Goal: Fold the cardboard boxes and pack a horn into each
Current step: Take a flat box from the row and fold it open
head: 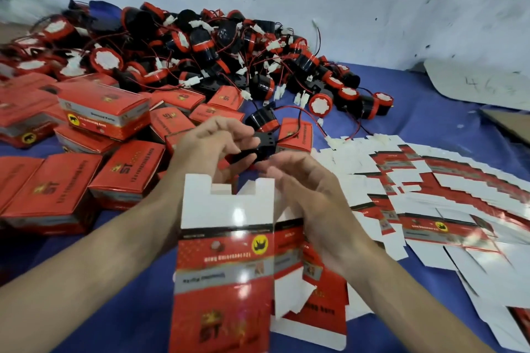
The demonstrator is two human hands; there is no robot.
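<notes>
Two hands (210,139) (311,189), one open box (226,209), one held horn (258,140) (heaps (200,46) uncountable).

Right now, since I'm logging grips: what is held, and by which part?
The left hand pinches a black horn by its bracket, above the open box. Whether the right hand grips anything cannot be told.

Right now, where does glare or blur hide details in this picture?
In the head view, glare lies as white spots on the glossy foreground box; its lower print is blurred; the left hand, pinching a black horn, and the right hand are smeared by motion; the horn pile softens toward the left edge.
</notes>
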